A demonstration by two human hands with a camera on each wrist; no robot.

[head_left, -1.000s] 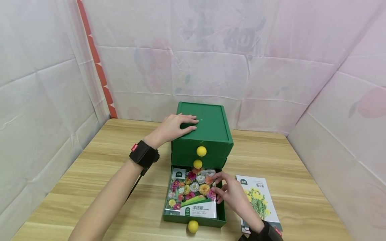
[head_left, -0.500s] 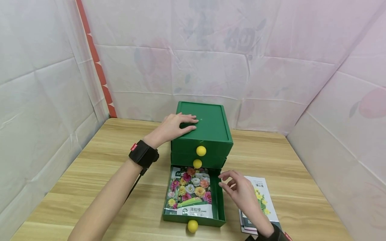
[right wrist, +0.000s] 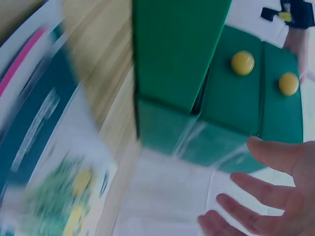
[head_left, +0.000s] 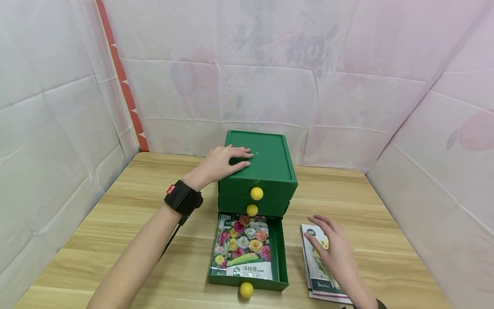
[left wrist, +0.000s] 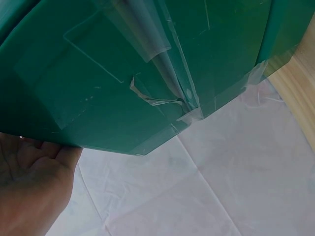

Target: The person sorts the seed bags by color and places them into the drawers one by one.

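A person's left hand (head_left: 225,164) lies flat with straight fingers on the lid of a green three-drawer cardboard box (head_left: 266,161) that stands toward the far edge of a pale wooden counter (head_left: 115,231), about midway between its left and right edges. A black wrist strap (head_left: 183,200) circles the left forearm. In the left wrist view the palm (left wrist: 29,191) presses against the box's taped green wall (left wrist: 123,73).

The two upper drawers are closed, each with a round yellow knob (head_left: 256,193). The bottom drawer (head_left: 281,257) stands pulled out toward the near edge of the counter, its own yellow knob (head_left: 246,290) at the front. Inside it lies a seed packet printed with many-coloured flowers (head_left: 244,249), flat against the drawer's left side.

Just right of the open drawer, near the counter's near edge, a small stack of seed packets printed with yellow flowers (head_left: 321,270) lies flat on the wood. The right hand (head_left: 333,253) is above that stack with fingers spread and relaxed, gripping nothing; whether the fingertips touch the top packet cannot be told. The right wrist view is blurred, showing open fingers (right wrist: 275,157) near the box's green front.
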